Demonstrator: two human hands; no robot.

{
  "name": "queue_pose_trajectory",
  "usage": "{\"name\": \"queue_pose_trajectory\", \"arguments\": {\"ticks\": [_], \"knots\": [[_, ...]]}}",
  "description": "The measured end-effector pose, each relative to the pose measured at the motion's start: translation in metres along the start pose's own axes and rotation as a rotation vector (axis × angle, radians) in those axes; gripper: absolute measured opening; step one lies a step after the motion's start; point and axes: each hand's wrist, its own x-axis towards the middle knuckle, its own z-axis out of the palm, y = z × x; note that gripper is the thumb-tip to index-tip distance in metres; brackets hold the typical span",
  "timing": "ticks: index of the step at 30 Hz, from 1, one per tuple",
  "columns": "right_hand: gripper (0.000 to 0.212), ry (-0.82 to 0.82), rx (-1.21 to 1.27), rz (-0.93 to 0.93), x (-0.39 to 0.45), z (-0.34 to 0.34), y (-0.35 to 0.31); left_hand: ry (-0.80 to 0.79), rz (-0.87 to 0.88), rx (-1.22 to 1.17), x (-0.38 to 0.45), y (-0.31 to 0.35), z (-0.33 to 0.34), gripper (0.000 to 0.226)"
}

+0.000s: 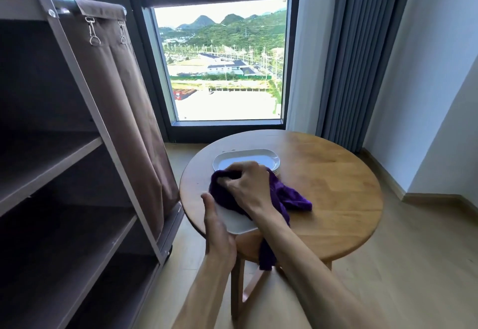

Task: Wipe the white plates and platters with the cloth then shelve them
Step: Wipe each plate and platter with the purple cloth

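Daylight from a tall window [222, 62] fills a small room with pale wood flooring and grey curtains [362, 51] hanging at about two o'clock. Near the middle stands a round wooden table [331, 181]. At nine o'clock, filling the left side, is a brown cart with open shelves [59, 163], and a brown fabric bag [129, 101] is clipped to its far end.

On the table's left part, at about twelve o'clock from the person's hands, sits a stack of white platters [248, 159], oblong with rounded corners; how many are in the stack cannot be told. Just in front of it, a person holds one white plate [236, 221] over the table's near left edge, tilted toward them.

The left hand [216, 227] grips the plate's left rim, thumb lying on the upper face and fingers hidden underneath, so it is clamped on the plate. The right hand [245, 183] is closed around a bunched purple cloth [282, 199] and presses it onto the plate's upper face. Loose ends of the cloth spill to three o'clock onto the tabletop, and one tail hangs down past the table's near edge beneath the right forearm.
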Motion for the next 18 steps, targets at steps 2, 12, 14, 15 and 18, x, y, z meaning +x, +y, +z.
{"name": "queue_pose_trajectory", "arguments": {"ticks": [2,12,14,15,18], "knots": [[0.012,-0.129,-0.019,-0.045,-0.006,0.004,-0.010,0.041,0.036,-0.033,0.006,0.001,-0.002,0.054],[0.010,-0.281,-0.214,0.143,-0.022,0.006,0.000,0.113,-0.077,-0.190,0.017,0.004,-0.014,0.051],[0.012,-0.280,-0.285,0.185,-0.017,0.003,0.006,0.127,-0.054,-0.189,0.017,0.007,-0.014,0.047],[0.014,-0.267,-0.321,0.204,-0.015,0.000,0.012,0.138,-0.036,-0.180,0.017,0.008,-0.016,0.045],[0.012,-0.193,-0.429,0.234,-0.009,-0.012,0.034,0.143,0.024,-0.086,0.014,0.011,-0.017,0.040]]}}
